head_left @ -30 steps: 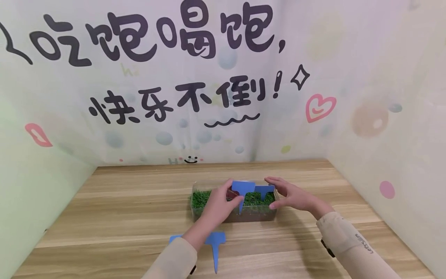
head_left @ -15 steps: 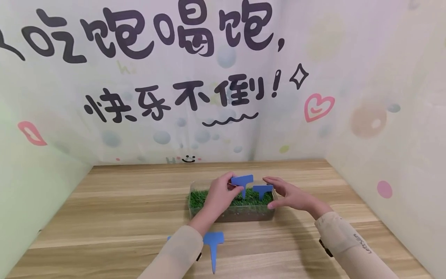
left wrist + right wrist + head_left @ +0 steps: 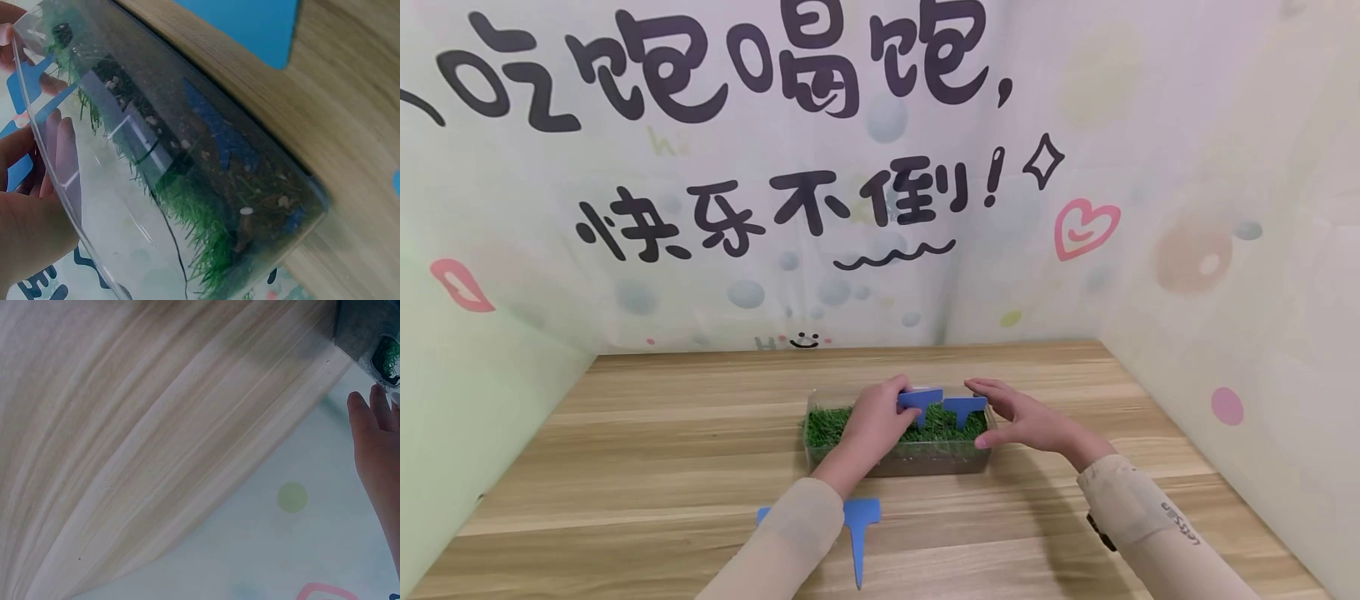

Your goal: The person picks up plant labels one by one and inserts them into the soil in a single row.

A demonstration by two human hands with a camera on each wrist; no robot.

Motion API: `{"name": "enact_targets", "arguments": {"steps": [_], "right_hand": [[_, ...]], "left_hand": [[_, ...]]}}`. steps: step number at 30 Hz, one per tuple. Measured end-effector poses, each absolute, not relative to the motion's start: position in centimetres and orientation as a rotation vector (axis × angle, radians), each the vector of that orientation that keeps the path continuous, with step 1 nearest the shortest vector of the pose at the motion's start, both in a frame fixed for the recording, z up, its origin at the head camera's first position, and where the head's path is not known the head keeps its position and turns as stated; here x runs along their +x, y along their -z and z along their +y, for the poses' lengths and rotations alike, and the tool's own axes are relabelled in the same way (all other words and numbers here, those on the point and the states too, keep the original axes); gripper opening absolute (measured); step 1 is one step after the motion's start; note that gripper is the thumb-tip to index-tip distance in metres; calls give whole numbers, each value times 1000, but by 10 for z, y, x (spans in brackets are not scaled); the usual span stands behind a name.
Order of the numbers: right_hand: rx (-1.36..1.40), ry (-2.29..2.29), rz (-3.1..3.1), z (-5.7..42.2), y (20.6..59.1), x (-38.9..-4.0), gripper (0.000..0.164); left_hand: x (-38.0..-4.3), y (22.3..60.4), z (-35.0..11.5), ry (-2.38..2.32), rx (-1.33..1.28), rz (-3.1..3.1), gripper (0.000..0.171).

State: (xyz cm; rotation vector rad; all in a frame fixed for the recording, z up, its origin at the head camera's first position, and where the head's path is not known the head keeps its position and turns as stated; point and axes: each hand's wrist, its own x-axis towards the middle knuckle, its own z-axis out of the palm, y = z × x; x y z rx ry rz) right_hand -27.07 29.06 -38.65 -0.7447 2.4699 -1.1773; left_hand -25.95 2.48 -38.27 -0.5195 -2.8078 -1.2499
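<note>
A clear plastic box (image 3: 917,463) of green grass (image 3: 826,425) over brown soil sits on the table. My left hand (image 3: 874,423) reaches over its front wall and pinches a blue T-shaped plant label (image 3: 928,397), whose stem runs down among the blades. To its right, another blue plant label (image 3: 964,406) stands upright in the grass. My right hand (image 3: 1033,427) spans the box's right end, thumb at the front corner and fingers at the back one. Seen from the left wrist, the left hand (image 3: 37,234) shows beyond the clear wall; blue pieces show in the soil.
In front of the box a blue plant label (image 3: 862,517) lies flat on the wooden table (image 3: 647,467). Part of one more blue label (image 3: 762,514) peeks out from behind the left sleeve (image 3: 790,533). A printed curtain (image 3: 737,317) stands behind the table.
My left hand has brought the plant label from before the front wall back over the grass, then lowered it into the blades. My right hand has stayed at the box's end.
</note>
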Motion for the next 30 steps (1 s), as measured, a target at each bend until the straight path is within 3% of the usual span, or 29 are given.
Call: {"name": "enact_targets", "arguments": {"steps": [30], "right_hand": [[-704,1168,2464,290,386,-271,90]], "left_hand": [[-262,388,35,1060,-430,-2971,22]]}}
